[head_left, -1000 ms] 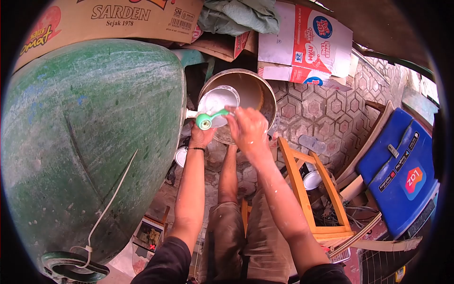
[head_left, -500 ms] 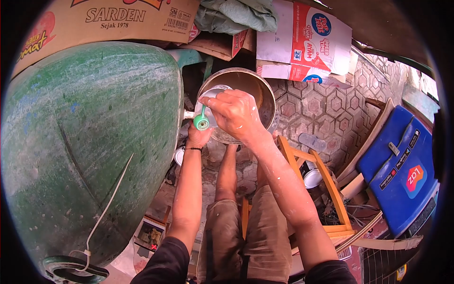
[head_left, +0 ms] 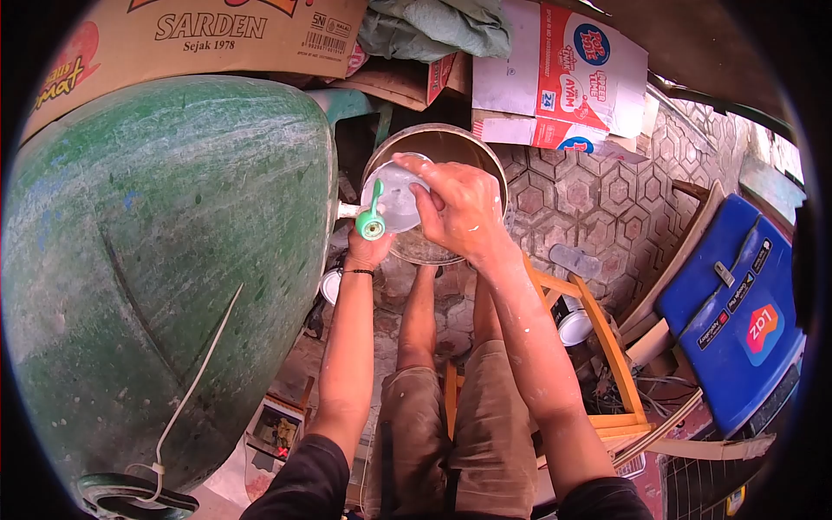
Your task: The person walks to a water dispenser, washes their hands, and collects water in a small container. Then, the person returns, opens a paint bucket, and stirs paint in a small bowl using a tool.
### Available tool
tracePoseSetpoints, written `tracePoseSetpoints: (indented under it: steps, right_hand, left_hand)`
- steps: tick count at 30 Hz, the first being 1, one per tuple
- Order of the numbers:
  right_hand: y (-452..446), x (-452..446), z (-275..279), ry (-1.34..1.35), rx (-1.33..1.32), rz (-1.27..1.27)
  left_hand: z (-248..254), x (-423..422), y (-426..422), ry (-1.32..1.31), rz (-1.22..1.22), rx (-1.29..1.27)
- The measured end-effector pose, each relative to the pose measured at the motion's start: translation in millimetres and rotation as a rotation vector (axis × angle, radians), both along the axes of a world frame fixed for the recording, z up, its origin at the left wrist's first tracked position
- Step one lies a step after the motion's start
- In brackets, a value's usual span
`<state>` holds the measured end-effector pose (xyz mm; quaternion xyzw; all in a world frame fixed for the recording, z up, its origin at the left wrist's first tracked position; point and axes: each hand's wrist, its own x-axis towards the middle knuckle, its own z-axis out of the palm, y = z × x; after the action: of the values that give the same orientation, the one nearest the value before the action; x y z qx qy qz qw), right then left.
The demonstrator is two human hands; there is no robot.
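Note:
A whitish translucent container (head_left: 394, 198) is tilted over the wide round metal pot (head_left: 472, 146). My left hand (head_left: 370, 247) grips its near lower side, just below the green tap (head_left: 372, 225). The tap sticks out from the large green tank (head_left: 173, 234), its lever pointing away from me. My right hand (head_left: 455, 204) is over the container's right side, index finger at the far rim and thumb bent inward; white specks mark its skin. Whether its fingertips press on the rim is hard to see.
Cardboard boxes (head_left: 217, 30) and a grey-green cloth (head_left: 433, 26) lie at the back. To the right are a wooden stool frame (head_left: 607, 347), a clear bottle (head_left: 574, 260) and a blue panel (head_left: 728, 312). A white-lidded tub (head_left: 330, 286) stands beside the tank.
The tap lever has swung from pointing right to pointing away. My right hand has left the lever and moved right to the container. My left hand stays under the tap.

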<state>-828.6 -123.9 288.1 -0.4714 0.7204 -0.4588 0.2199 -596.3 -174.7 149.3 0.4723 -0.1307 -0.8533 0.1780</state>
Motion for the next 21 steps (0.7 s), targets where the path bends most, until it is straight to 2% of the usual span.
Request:
tracePoseSetpoints:
  steps: [1, 4, 7, 8, 11, 12, 15, 16, 19, 20, 21]
  right_hand:
    - [0.5, -1.0, -0.7, -0.010, -0.022, 0.020]
    - [8.1, 1.5, -2.1, 0.085, 0.221, 0.263]
    - [20.4, 21.2, -4.8, -0.055, 0.074, 0.081]
    - [18.4, 20.9, 16.2, -0.125, 0.153, 0.032]
    - [6.3, 28.0, 28.5, 0.022, 0.166, 0.068]
    - [2.9, 33.6, 22.0, 0.127, 0.264, 0.088]
    - [0.3, 44.3, 11.8, 0.174, 0.294, -0.008]
    - [4.8, 48.4, 8.3, 0.143, 0.241, -0.098]
    - [44.0, 60.4, -6.5, 0.078, 0.309, -0.003]
    - [54.2, 69.3, -2.2, 0.003, 0.223, -0.064]
    - [64.8, 73.2, 3.5, -0.055, 0.265, -0.079]
  left_hand:
    - [-3.4, 1.3, 1.1, 0.013, -0.002, -0.004]
    - [-15.9, 12.0, 1.3, 0.070, 0.002, 0.005]
    - [-24.1, 19.2, -2.9, 0.114, -0.004, 0.001]
    - [-17.8, 15.1, -3.9, 0.085, -0.027, -0.031]
    - [-19.8, 18.6, -1.9, 0.121, -0.075, -0.018]
    - [-24.6, 20.4, -2.3, 0.140, -0.087, -0.029]
    - [-19.1, 24.5, -10.7, 0.115, -0.108, -0.040]
    - [-20.2, 27.5, -12.6, 0.108, -0.103, -0.018]
    - [-16.4, 18.0, -18.6, 0.130, -0.166, -0.033]
    - [-15.0, 19.4, -20.6, 0.157, -0.212, -0.060]
    - [-13.7, 20.3, -21.5, 0.186, -0.250, -0.090]
